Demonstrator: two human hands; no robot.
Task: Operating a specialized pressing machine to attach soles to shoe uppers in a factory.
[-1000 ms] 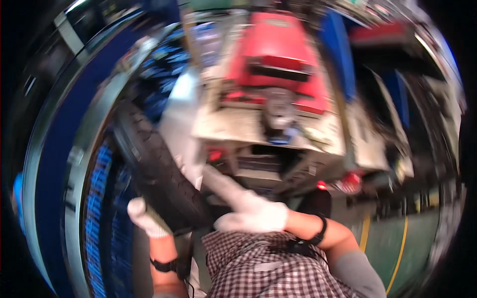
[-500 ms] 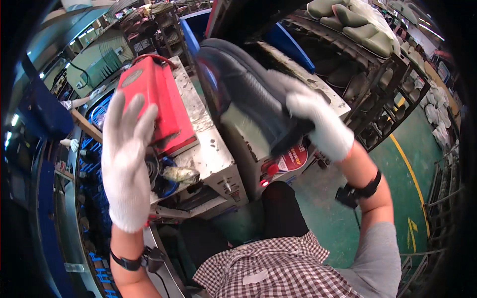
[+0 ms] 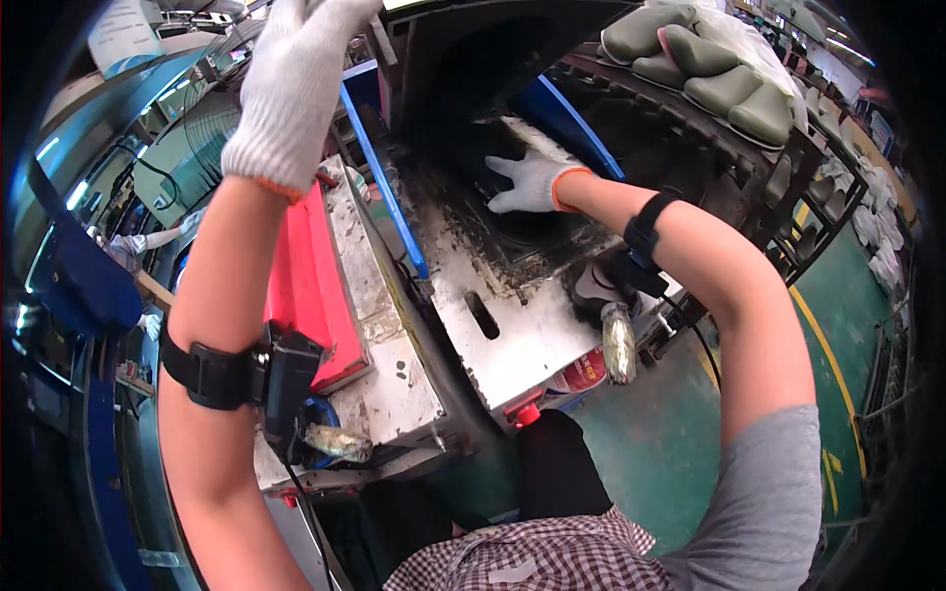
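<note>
My right hand, in a white knit glove, reaches into the dark recess of a machine. Its thumb and fingers are apart, over a blackened surface. What lies under the fingertips is too dark to make out. My left hand, gloved as well, is raised at the top edge beside the raised dark panel. Its fingertips are cut off by the frame, so its grip is hidden. Below the recess runs the machine's worn metal bed.
Blue side rails flank the recess. A red cover sits on the neighbouring machine at left. A foil-wrapped handle and a red button are near my knees. Green shoes fill the right rack. Another person's arm shows far left.
My right hand has moved forward into the recess, and the black, padded shoe-like piece it held is no longer distinguishable. My left hand has risen from above the red cover to the top edge.
</note>
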